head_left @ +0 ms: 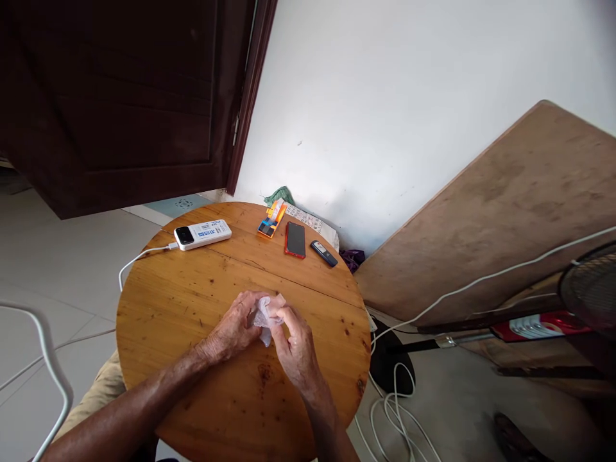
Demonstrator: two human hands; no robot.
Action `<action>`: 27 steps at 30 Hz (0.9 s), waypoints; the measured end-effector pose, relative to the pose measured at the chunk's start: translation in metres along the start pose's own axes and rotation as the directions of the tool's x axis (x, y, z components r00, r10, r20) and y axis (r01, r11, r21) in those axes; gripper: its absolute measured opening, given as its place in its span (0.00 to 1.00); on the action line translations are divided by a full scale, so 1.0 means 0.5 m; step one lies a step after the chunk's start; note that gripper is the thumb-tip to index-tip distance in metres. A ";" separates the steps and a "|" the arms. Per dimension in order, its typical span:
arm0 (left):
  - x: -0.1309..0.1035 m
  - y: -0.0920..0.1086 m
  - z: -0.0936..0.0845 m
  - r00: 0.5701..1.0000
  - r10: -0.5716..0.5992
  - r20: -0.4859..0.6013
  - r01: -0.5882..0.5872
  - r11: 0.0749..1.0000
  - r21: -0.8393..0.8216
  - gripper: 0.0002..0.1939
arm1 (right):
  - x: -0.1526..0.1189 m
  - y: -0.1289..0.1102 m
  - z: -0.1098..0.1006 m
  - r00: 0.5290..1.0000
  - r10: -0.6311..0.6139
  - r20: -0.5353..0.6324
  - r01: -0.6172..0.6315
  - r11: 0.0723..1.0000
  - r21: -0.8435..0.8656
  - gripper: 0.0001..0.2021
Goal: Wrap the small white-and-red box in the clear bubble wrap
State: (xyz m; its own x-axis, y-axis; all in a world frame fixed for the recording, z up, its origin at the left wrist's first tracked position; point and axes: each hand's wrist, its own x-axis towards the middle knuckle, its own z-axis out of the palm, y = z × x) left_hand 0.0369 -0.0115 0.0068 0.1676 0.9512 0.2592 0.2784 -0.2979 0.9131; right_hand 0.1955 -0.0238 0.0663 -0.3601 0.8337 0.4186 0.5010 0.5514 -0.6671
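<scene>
- Left hand [235, 328] and right hand [296, 346] meet over the middle of the round wooden bench [192, 308], both resting on or just above its top
- Between them a crumpled white tissue [267, 314]; fingertips of both hands pinch it, left grip closed on its left side, right grip closed on its right and lower edge
- Tissue sits bunched, a small corner hanging down between the hands, near the bench's centre seam
- Far side of bench: white power bank [203, 234] with blue print, lying flat, a white cable [139, 256] plugged in its left end and running off the bench edge
- Right of it, an orange and blue packet [271, 220], then a phone in a red case [295, 239] face up, then a small dark remote-like device [324, 253], all well apart from the hands
- Behind the bench, a dark wooden door [120, 102] and a white wall [409, 96]
- To the right, a brown board [505, 218] leans against the wall; white cords [399, 410] lie on the floor below
</scene>
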 end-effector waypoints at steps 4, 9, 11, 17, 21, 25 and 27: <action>0.001 0.006 -0.004 1.000 -0.014 -0.016 0.013 1.000 -0.025 0.08 | -0.030 0.004 0.014 0.998 -0.046 -0.030 0.045 0.998 -0.050 0.10; 0.001 0.008 -0.013 1.000 0.019 0.016 -0.019 1.000 0.015 0.05 | -0.080 0.008 0.045 0.990 -0.108 -0.091 0.091 0.980 -0.176 0.12; -0.002 0.010 -0.025 0.998 0.026 0.053 -0.029 0.997 0.066 0.02 | -0.093 0.011 0.056 0.987 -0.120 -0.105 0.099 0.976 -0.192 0.13; -0.016 0.003 -0.065 0.974 0.051 0.220 -0.068 0.995 0.071 0.12 | -0.107 0.027 0.072 0.985 -0.157 -0.077 0.130 0.952 -0.278 0.15; -0.015 -0.013 -0.062 0.970 0.103 0.222 -0.123 0.989 0.080 0.14 | -0.109 0.035 0.076 0.983 -0.172 -0.057 0.146 0.939 -0.312 0.16; -0.010 -0.014 -0.051 0.973 0.068 0.221 -0.075 0.997 0.026 0.11 | -0.104 0.034 0.076 0.982 -0.175 -0.066 0.146 0.940 -0.310 0.17; -0.009 -0.007 -0.049 0.977 0.070 0.201 -0.073 0.997 0.009 0.10 | -0.098 0.030 0.071 0.982 -0.169 -0.081 0.141 0.950 -0.278 0.15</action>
State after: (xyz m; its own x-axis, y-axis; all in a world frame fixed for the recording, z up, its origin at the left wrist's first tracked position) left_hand 0.0121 -0.0128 0.0101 0.3730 0.8924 0.2538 0.2742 -0.3673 0.8887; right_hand 0.1927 -0.0574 0.0139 -0.3745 0.7279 0.5744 0.6441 0.6499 -0.4035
